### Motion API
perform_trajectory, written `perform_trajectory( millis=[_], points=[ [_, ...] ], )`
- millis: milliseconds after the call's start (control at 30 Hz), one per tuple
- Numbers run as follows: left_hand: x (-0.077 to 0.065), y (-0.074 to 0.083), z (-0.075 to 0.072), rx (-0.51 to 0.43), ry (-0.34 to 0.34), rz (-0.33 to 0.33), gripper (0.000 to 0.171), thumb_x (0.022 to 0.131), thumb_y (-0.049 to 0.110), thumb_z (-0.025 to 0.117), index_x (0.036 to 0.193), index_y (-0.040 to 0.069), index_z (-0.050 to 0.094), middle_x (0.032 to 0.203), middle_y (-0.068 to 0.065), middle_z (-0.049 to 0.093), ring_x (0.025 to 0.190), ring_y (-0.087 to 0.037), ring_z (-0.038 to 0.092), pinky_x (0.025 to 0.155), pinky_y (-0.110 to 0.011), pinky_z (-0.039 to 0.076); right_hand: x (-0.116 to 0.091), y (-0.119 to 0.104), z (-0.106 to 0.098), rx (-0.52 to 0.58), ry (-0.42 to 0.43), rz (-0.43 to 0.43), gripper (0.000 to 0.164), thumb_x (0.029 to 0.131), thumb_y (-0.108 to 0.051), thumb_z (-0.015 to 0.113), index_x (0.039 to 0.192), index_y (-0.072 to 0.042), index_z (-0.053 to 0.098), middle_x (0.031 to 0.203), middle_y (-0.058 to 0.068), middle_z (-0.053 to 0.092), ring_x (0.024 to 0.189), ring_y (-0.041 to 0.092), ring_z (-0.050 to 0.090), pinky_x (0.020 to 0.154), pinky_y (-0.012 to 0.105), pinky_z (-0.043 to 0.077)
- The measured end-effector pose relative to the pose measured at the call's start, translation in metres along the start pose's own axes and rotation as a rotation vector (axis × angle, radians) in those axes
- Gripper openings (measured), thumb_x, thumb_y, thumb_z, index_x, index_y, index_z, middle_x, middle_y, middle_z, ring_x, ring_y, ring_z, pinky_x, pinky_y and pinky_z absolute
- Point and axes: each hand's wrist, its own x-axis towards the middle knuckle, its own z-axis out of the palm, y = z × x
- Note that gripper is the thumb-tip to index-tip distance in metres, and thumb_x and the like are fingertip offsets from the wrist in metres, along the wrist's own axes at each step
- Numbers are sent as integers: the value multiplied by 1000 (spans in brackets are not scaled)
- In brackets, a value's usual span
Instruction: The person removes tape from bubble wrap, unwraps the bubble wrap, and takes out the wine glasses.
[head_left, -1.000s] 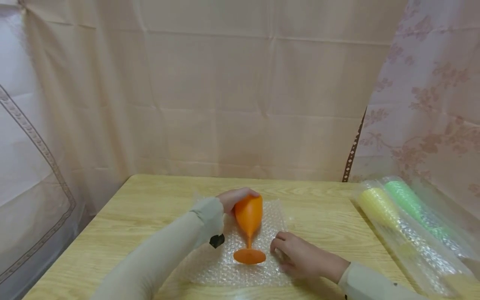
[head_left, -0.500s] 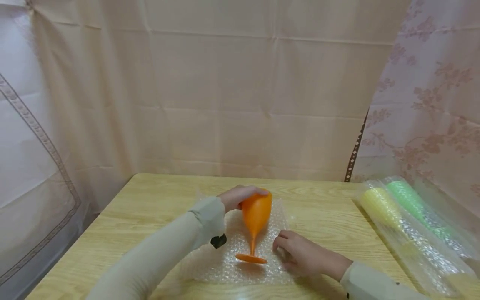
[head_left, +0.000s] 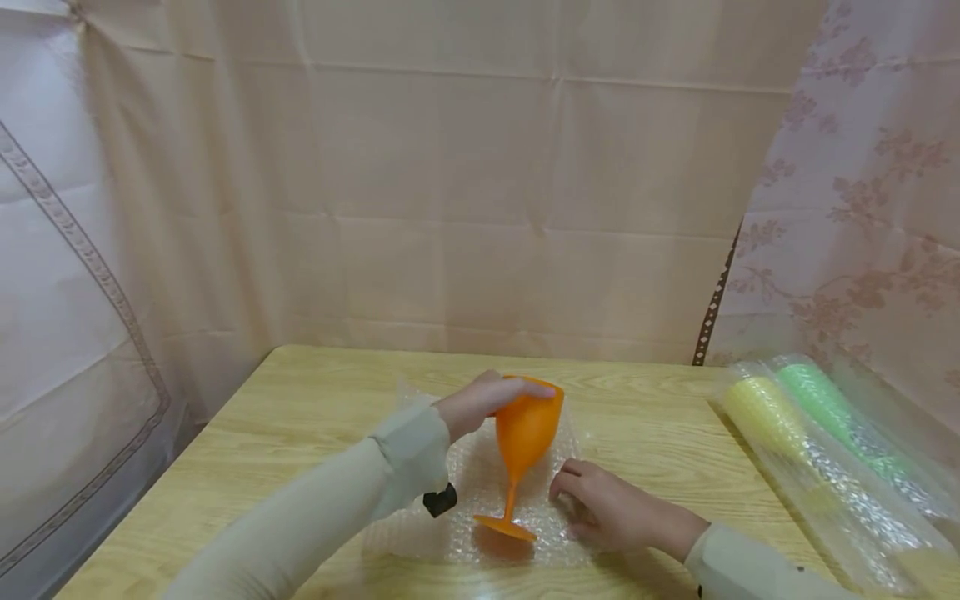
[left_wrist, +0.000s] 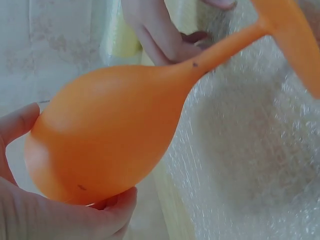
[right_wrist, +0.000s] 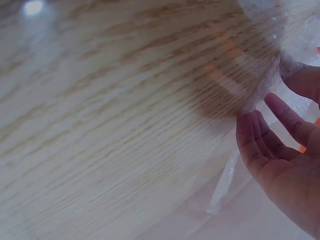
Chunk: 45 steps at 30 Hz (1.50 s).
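My left hand (head_left: pixel 480 404) grips an orange goblet (head_left: pixel 527 429) by its bowl, near the rim. The goblet leans, with its foot (head_left: pixel 505 527) low and close over a sheet of bubble wrap (head_left: pixel 472 533). In the left wrist view the thumb and fingers lie on opposite sides of the bowl (left_wrist: pixel 115 130), and the stem points away toward the wrap (left_wrist: pixel 250 160). At the wrap's right edge rests my right hand (head_left: pixel 607 508). Its fingertips (right_wrist: pixel 246 120) touch that edge in the right wrist view, fingers loosely bent and thumb apart from them.
A wooden table (head_left: pixel 315 392) bears the wrap. On the right lie a yellow goblet (head_left: pixel 765 412) and a green goblet (head_left: pixel 817 400), each in bubble wrap. Beige cloth (head_left: pixel 480 208) hangs behind the table, and flowered cloth (head_left: pixel 885 192) on the right.
My left hand has raised the goblet's bowl and shifted it rightward. The goblet has tipped more upright, its foot turning edge-on over the wrap. My right hand stays at the wrap's edge.
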Motion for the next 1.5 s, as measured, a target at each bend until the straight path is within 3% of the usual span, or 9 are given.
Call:
perform_trajectory(
  millis=[100,200,500,667,1067,1233,1367,1500],
  points=[
    [-6,0,2,-5,25,-20,37,72,54,73,76,18,64,79,4,61,91,-20,55,101,-46,38,0,0,-1,23,-25,27,34,75,-13,79,102,-13,59,90,-4,51,75,1,44,64,12,40],
    [-11,0,4,-22,37,-30,41,72,53,74,83,15,64,85,1,61,96,-22,54,106,-52,35,0,-1,-4,45,-53,57,33,77,-14,78,104,-13,59,93,-4,52,76,1,44,65,13,41],
    [-30,-1,6,-46,105,1,64,74,45,78,118,7,52,109,-7,61,98,-23,55,99,-47,43,1,-3,-8,88,-122,136,31,80,-17,76,107,-13,60,98,-5,54,80,1,45,69,15,44],
    [-44,-5,5,6,118,90,68,75,40,79,127,8,49,113,-7,62,97,-20,58,92,-40,48,2,-2,-8,101,-157,188,31,82,-21,75,109,-14,61,101,-6,54,81,1,45,71,16,45],
    [-78,-18,1,127,45,320,74,75,34,81,134,12,42,118,-3,62,102,-16,59,93,-38,51,0,-1,-7,86,-130,158,32,83,-21,75,110,-16,59,104,-7,53,85,2,46,74,18,46],
    [-86,-23,0,164,17,404,74,74,34,82,134,15,43,122,0,61,106,-16,58,95,-39,48,-2,-1,-4,5,-65,72,45,80,-18,76,119,-21,54,117,-7,56,103,9,54,90,33,52],
    [-93,-24,-2,191,-5,464,77,73,34,83,136,15,42,127,2,59,113,-16,57,101,-41,46,-4,0,-4,-22,-47,69,55,79,-19,77,128,-23,52,127,-5,56,116,16,56,99,44,50],
    [-102,-26,-9,197,-9,501,79,72,35,83,137,18,41,127,6,59,115,-14,58,103,-42,46,-5,0,-2,-6,-46,73,43,80,-19,76,118,-18,57,117,-5,57,103,10,55,91,33,53]
  ],
)
